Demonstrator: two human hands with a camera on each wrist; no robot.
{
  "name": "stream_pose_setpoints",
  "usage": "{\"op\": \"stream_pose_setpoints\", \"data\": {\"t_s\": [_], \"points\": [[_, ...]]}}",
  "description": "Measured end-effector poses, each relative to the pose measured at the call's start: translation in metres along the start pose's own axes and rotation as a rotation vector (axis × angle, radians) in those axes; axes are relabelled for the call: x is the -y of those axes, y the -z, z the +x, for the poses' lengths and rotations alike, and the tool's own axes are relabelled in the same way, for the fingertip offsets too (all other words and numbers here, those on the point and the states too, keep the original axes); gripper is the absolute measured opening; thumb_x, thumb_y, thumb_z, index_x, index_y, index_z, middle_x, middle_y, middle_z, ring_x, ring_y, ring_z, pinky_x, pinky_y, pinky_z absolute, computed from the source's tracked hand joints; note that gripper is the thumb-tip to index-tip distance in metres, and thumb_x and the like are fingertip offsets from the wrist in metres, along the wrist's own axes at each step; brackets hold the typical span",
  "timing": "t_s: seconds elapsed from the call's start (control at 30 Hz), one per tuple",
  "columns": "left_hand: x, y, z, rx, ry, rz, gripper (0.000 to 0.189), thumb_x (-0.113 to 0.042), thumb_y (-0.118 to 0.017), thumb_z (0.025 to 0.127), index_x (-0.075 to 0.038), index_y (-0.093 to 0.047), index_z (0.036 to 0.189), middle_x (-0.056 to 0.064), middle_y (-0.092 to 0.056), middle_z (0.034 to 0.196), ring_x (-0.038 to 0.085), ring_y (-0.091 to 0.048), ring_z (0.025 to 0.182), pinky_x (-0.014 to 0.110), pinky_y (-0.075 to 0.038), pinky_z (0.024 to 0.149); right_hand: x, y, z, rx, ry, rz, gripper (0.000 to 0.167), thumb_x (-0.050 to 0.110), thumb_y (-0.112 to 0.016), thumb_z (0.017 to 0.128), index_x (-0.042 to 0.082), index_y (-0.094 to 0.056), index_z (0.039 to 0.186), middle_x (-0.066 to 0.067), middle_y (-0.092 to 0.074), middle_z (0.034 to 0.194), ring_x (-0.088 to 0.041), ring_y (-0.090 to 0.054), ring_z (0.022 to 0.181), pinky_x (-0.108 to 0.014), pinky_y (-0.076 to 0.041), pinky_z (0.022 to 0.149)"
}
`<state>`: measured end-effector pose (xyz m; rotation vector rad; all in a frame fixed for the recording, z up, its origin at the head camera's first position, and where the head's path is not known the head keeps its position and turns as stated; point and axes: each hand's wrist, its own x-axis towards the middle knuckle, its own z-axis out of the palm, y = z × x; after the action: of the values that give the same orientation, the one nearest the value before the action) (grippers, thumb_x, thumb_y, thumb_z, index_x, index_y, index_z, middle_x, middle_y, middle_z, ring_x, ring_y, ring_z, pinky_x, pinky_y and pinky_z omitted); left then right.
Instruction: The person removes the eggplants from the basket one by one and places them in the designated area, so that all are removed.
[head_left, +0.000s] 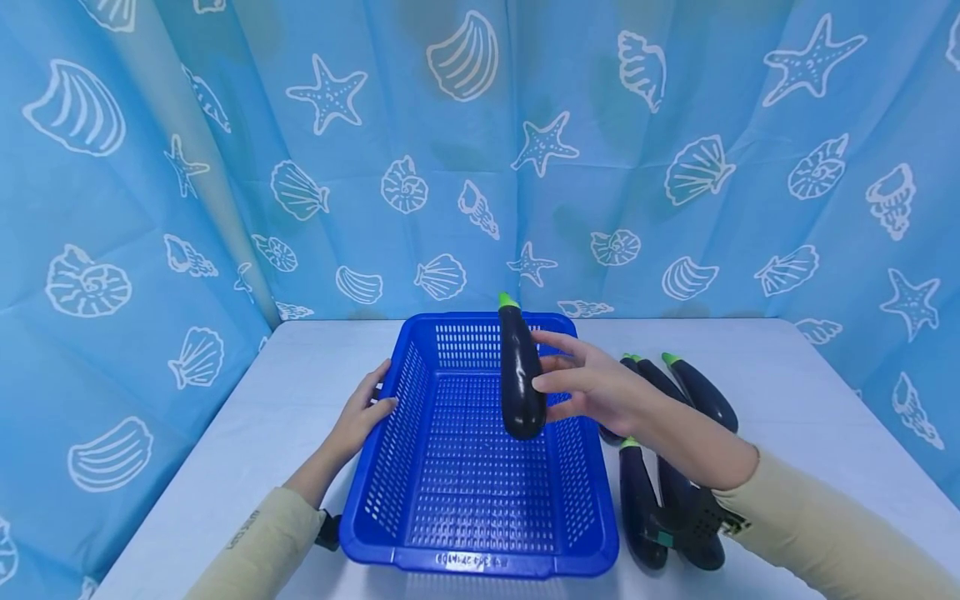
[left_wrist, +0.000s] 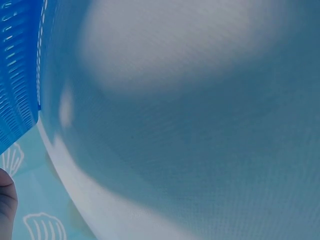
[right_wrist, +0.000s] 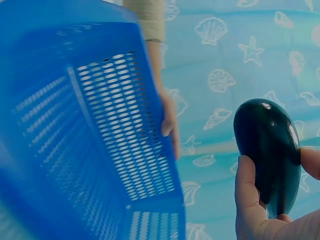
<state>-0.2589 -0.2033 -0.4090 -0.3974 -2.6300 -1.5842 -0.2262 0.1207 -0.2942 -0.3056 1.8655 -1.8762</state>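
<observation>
A dark eggplant with a green stem end is held over the basket, its stem pointing to the far side. My right hand grips it from the right, between thumb and fingers. In the right wrist view the rounded end of the eggplant faces the camera. Beneath it stands a blue plastic basket with slotted walls; no other eggplant shows inside. My left hand holds the basket's left rim, thumb over the edge and fingers outside. Only a bit of the left hand enters the left wrist view.
Several more eggplants lie on the white table to the right of the basket, partly hidden under my right forearm. A blue curtain with white shells and starfish hangs behind the table and along its sides.
</observation>
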Motion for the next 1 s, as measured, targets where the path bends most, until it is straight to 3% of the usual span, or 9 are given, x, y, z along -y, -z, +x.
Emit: {"op": "stream_pose_setpoints", "data": {"t_s": [0.13,0.33,0.63,1.0], "points": [[-0.002,0.001,0.000,0.019,0.047,-0.015,0.065,-0.014,-0.045,0.087,-0.005,-0.018,0.145,0.020,-0.035,0.133,0.034,-0.046,0.107,0.042,-0.053,0.079,-0.010,0.012,-0.016,-0.014,-0.017,-0.027,0.077,0.016,-0.062,0.084,0.013,-0.016,0.146,-0.023,-0.033,0.137,-0.029,-0.056,0.106,-0.048,-0.048,0.087],[0.006,0.000,0.003,0.011,0.050,-0.013,0.065,-0.016,-0.046,0.087,-0.009,-0.019,0.146,0.018,-0.035,0.133,0.034,-0.045,0.107,0.042,-0.053,0.079,-0.027,0.030,-0.032,-0.068,-0.030,-0.052,0.077,0.018,-0.061,0.085,0.013,-0.014,0.147,-0.024,-0.028,0.141,-0.027,-0.056,0.106,-0.050,-0.047,0.088],[0.001,-0.001,0.001,0.001,0.045,0.005,0.064,-0.015,-0.045,0.086,-0.007,-0.020,0.145,0.019,-0.038,0.130,0.031,-0.046,0.104,0.041,-0.051,0.080,-0.049,0.057,-0.047,-0.137,-0.061,-0.082,0.077,0.019,-0.061,0.085,0.012,-0.014,0.146,-0.024,-0.019,0.145,-0.034,-0.048,0.116,-0.052,-0.046,0.088],[0.002,-0.001,0.002,-0.009,0.049,-0.007,0.065,-0.014,-0.046,0.085,-0.008,-0.021,0.144,0.018,-0.037,0.129,0.031,-0.046,0.103,0.042,-0.050,0.080,-0.073,0.103,-0.067,-0.173,-0.100,-0.093,0.077,0.018,-0.057,0.087,0.008,-0.009,0.146,-0.029,-0.016,0.142,-0.019,-0.058,0.099,-0.050,-0.048,0.086]]}}
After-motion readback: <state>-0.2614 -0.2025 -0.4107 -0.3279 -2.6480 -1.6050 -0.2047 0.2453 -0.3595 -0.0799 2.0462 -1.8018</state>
